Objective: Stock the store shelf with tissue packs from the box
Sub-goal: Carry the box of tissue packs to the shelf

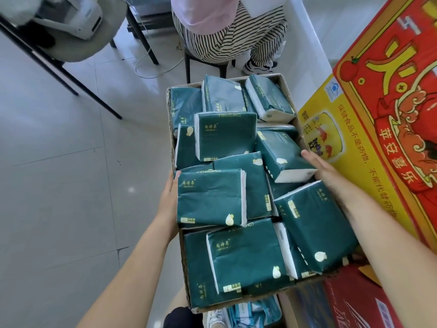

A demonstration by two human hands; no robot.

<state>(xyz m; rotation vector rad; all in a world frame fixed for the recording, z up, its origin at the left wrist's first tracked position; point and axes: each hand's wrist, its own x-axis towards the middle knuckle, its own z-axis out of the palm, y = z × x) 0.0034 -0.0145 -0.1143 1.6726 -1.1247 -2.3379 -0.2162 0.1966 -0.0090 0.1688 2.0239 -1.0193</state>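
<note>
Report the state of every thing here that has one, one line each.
Cardboard box, open-topped, heaped full.
Tissue packs, sealed, piled loosely at mixed angles.
Left hand, flat against the box's left side.
Right hand, fingers straight along the box's right side.
Person, seated on a stool beyond the box.
</note>
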